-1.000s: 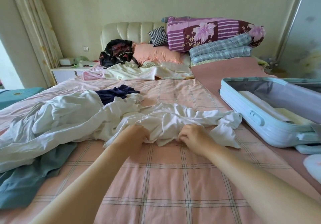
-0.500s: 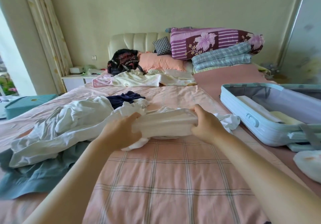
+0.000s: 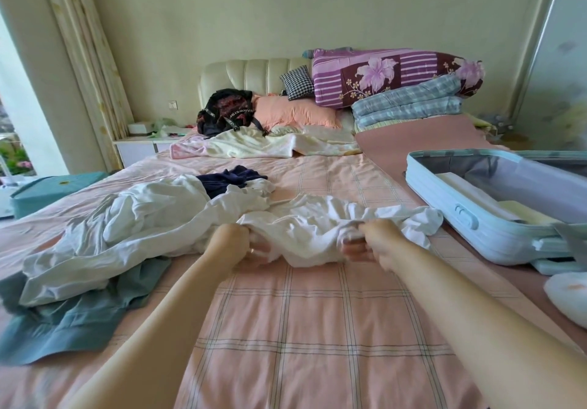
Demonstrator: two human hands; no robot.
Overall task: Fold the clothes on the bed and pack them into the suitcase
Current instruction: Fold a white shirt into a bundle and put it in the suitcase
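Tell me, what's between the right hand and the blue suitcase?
Head view: the crumpled end of the white garment the right hand grips, then a strip of pink checked sheet before the suitcase.

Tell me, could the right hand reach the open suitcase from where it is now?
Probably yes: the suitcase lies open beside the right hand, nothing upright between them, though that hand grips the white garment.

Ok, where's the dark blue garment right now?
In the head view, the dark blue garment lies left of centre on the bed, just behind the heap of white clothes and well left of the suitcase.
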